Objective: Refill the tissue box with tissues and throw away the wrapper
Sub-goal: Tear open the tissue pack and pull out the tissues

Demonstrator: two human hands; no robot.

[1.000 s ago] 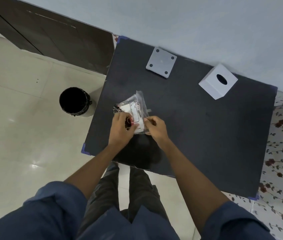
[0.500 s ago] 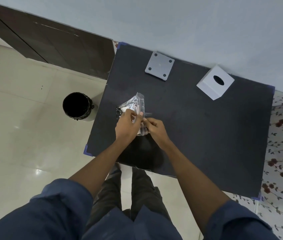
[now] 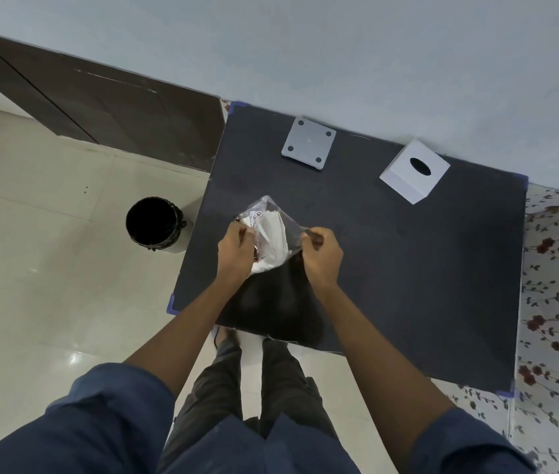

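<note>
Standing at a black table (image 3: 408,268), a person's left hand (image 3: 237,251) and right hand (image 3: 320,253) each pinch the clear wrapper (image 3: 291,222), spreading it around the tissues (image 3: 276,234) | tissue box (image 3: 415,171) apart, far side, unfilled | bin (image 3: 154,222) beside table | unwrapping underway; refill, disposal judged remaining

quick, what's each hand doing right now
Left hand: closed, pinching the left side of the clear plastic tissue wrapper.
Right hand: closed, pinching the wrapper's right edge.
</note>
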